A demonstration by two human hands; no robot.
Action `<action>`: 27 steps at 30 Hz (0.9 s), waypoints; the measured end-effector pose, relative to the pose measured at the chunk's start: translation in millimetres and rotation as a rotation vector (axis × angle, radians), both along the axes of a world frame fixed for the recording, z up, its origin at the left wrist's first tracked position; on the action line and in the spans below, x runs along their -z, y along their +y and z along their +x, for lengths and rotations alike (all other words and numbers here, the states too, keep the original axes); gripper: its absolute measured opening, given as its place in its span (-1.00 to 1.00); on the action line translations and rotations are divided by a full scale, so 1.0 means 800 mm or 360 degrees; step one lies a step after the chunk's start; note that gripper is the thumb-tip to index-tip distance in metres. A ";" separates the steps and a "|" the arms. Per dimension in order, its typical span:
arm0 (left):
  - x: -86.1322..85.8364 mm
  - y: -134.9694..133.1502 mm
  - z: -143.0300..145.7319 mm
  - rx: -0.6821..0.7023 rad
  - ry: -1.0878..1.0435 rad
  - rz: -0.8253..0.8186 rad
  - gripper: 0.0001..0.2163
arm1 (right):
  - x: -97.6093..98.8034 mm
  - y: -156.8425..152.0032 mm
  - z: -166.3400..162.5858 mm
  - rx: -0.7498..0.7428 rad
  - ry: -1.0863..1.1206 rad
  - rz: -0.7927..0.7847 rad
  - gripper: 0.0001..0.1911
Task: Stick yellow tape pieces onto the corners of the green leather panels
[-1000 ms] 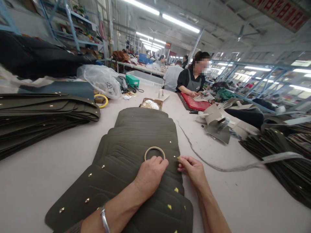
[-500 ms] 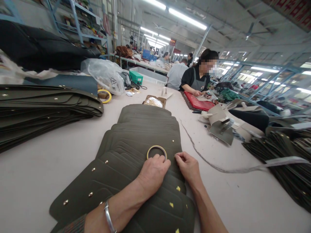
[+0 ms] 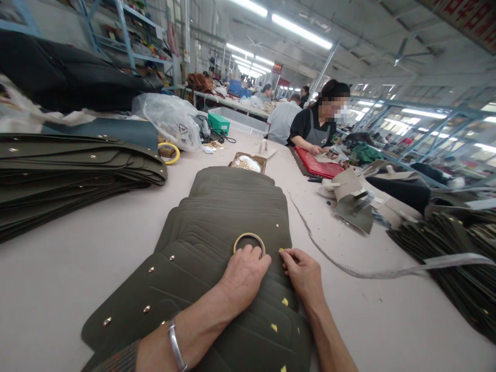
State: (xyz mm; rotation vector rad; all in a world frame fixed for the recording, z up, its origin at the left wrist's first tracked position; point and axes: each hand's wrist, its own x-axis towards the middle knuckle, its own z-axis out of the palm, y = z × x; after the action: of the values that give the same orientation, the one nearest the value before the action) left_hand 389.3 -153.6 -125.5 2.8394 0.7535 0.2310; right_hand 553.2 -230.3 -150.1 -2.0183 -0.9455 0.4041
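Note:
A fanned stack of dark olive leather panels (image 3: 217,227) with small brass studs lies on the pale table in front of me. My left hand (image 3: 244,276) rests curled on the top panel, fingertips at a yellow tape ring (image 3: 249,238) lying there. My right hand (image 3: 304,271) sits just right of it, thumb and forefinger pinched on a tiny yellow piece at the panel's right edge. Small yellow tabs (image 3: 284,301) show along the nearer panels' edge.
A tall pile of the same panels (image 3: 77,175) is at left, more at right (image 3: 457,248). A cardboard tray of brass hardware (image 3: 247,163) sits beyond the stack. A grey strip (image 3: 349,266) trails right. A co-worker (image 3: 318,129) works over a red piece (image 3: 315,165).
My right hand's pinch shifted slightly along the panel's edge, dipping in and back out. My left hand stayed by the ring.

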 end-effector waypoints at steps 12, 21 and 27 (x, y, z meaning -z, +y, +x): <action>-0.007 -0.001 -0.002 -0.0006 -0.0001 -0.0039 -0.86 | 0.005 -0.007 -0.003 0.0027 0.0072 0.0099 -0.65; -0.003 -0.001 -0.003 0.0018 -0.0054 0.0000 -0.84 | -0.003 0.016 0.006 0.0013 -0.0190 -0.0136 -0.66; -0.003 0.002 -0.008 0.0059 -0.0144 0.0021 -0.84 | -0.013 0.003 0.003 -0.0204 -0.0304 -0.0243 -0.73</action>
State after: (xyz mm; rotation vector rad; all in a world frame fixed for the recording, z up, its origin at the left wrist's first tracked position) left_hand 382.8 -152.1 -123.3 2.8306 0.6825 0.3577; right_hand 555.5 -227.7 -140.0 -2.1706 -1.1976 0.3666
